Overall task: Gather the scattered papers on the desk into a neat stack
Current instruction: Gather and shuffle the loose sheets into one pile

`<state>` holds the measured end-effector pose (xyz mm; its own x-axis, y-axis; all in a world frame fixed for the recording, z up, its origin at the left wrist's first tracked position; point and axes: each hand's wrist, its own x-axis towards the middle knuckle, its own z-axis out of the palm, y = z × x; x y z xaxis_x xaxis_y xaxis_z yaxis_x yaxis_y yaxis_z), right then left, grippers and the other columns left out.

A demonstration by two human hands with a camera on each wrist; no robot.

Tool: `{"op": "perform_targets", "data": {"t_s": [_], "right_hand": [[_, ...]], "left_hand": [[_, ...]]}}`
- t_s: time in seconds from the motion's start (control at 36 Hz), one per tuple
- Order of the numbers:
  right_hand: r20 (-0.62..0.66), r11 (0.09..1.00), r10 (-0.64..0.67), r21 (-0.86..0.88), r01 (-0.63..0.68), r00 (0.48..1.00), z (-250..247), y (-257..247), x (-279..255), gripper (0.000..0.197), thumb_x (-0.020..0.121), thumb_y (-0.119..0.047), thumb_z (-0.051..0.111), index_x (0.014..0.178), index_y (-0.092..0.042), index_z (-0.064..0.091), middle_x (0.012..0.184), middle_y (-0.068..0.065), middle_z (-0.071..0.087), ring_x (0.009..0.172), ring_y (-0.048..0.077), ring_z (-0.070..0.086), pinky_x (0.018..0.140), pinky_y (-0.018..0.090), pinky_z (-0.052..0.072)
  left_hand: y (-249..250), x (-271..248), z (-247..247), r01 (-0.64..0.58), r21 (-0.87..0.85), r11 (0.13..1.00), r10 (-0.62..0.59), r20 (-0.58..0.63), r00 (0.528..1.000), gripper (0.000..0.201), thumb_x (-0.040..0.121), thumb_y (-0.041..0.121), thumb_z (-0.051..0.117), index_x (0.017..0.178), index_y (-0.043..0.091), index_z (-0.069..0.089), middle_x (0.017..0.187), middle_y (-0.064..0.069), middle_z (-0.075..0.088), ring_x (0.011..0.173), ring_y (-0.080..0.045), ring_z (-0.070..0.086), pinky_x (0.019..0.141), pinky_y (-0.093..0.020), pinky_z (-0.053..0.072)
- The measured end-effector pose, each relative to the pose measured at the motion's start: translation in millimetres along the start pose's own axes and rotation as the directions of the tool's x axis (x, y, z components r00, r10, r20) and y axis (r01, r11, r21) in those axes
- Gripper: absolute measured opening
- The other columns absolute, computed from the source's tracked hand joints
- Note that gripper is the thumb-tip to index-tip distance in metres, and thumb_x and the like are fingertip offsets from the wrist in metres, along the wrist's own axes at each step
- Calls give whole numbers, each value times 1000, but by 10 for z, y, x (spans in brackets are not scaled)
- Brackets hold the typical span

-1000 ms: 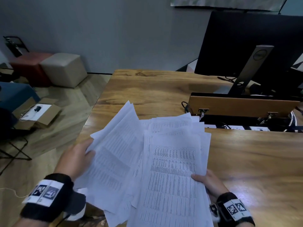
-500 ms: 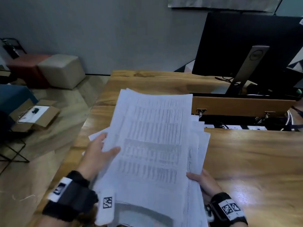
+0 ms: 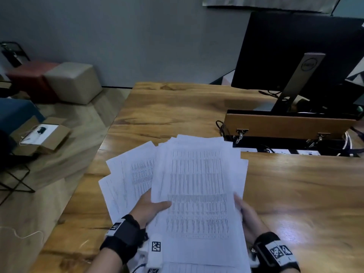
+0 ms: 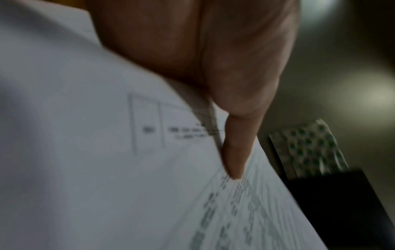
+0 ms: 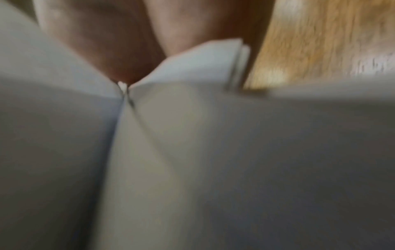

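A thick bundle of white printed papers [image 3: 197, 194] sits raised over the wooden desk [image 3: 295, 194] between both hands. My left hand [image 3: 151, 207] grips its left edge, thumb on the top sheet and fingers hidden underneath. In the left wrist view the thumb [image 4: 235, 148] presses on the papers [image 4: 107, 169]. My right hand [image 3: 244, 211] holds the right edge, its fingers mostly hidden behind the sheets. The blurred right wrist view shows fingers [image 5: 102, 42] against the papers [image 5: 192, 152]. Two or three loose sheets [image 3: 128, 174] fan out to the left under the bundle.
A black monitor [image 3: 295, 52] on its stand fills the back right, behind a raised wooden flap [image 3: 285, 126] over a cable tray with sockets. Left of the desk edge, on the floor, stand a cardboard box [image 3: 39, 136], a beige pouf [image 3: 74, 81] and a red one [image 3: 29, 75].
The left hand carried the left batch of sheets onto the right hand's pile. The bundle has since dropped lower, and both hands now clasp its sides.
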<state>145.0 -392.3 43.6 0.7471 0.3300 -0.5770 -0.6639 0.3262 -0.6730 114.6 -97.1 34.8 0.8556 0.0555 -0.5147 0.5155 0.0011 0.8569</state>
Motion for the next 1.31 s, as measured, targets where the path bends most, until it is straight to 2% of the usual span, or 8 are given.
{"op": "perform_targets", "data": {"t_s": [0.06, 0.22, 0.36, 0.47, 0.58, 0.92, 1.06, 1.31], "right_hand": [[6, 996, 50, 74, -51, 999, -55, -59, -26, 60, 94, -54, 47, 123, -7, 71, 125, 25, 69, 113, 41, 68, 89, 54, 58], [-41, 923, 112, -365, -119, 993, -142, -85, 23, 47, 88, 9, 64, 132, -6, 55, 119, 20, 73, 109, 39, 70, 91, 54, 56], [-122, 945, 63, -312, -99, 990, -301, -72, 37, 43, 88, 19, 53, 125, -3, 58, 111, 26, 74, 104, 46, 70, 89, 61, 55], [-122, 965, 13, -257, -45, 992, -390, -117, -83, 37, 87, 19, 53, 118, 0, 61, 108, 26, 75, 97, 44, 73, 84, 53, 57], [-130, 970, -44, -244, 11, 991, -464, -145, -151, 36, 86, 19, 54, 116, 0, 62, 109, 26, 75, 97, 43, 74, 91, 56, 54], [-113, 975, -59, -218, 33, 992, -414, -181, -193, 35, 86, 18, 54, 117, 4, 62, 108, 27, 75, 92, 39, 76, 69, 43, 64], [-76, 976, -42, -215, 25, 996, -322, -211, -154, 34, 86, 16, 54, 117, 4, 62, 108, 27, 75, 91, 39, 76, 67, 42, 64], [-84, 965, -28, -261, 6, 996, -281, -175, -14, 38, 86, 14, 57, 123, 5, 59, 113, 27, 74, 101, 43, 72, 76, 47, 62]], "left_hand": [[-29, 16, 69, -34, 65, 997, 35, -14, 999, 57, 78, 12, 80, 128, 26, 57, 118, 5, 72, 109, -15, 68, 96, -39, 54], [-195, 70, 321, -83, 252, 964, 79, 28, 996, 62, 80, 25, 77, 132, 38, 46, 124, 19, 61, 116, -3, 57, 100, -28, 46], [-226, 241, 353, 57, 428, 902, 88, -312, 946, 33, 87, 51, 54, 83, 19, 60, 94, 2, 61, 82, -18, 59, 78, -34, 52], [-205, 416, 295, 354, 709, 609, 84, -502, 861, 81, 75, 62, 63, 137, 15, 40, 138, -13, 37, 125, -32, 37, 101, -43, 40], [-129, 543, 277, 449, 708, 546, 5, -538, 843, 120, 58, 67, 75, 149, 13, 17, 147, -15, 27, 133, -35, 32, 105, -45, 36], [-28, 516, -48, 374, 428, 823, -65, -583, 810, 14, 83, 16, 63, 94, 7, 64, 105, -15, 70, 83, -31, 63, 68, -31, 51], [-170, 464, -105, 594, 421, 685, -131, -731, 670, 30, 81, 26, 70, 101, 7, 58, 128, -19, 42, 118, -38, 42, 93, -46, 46], [-228, 571, -119, 530, 253, 810, -200, -729, 654, 85, 66, 23, 87, 129, 7, 33, 130, -23, 47, 116, -42, 52, 98, -53, 45]]}}
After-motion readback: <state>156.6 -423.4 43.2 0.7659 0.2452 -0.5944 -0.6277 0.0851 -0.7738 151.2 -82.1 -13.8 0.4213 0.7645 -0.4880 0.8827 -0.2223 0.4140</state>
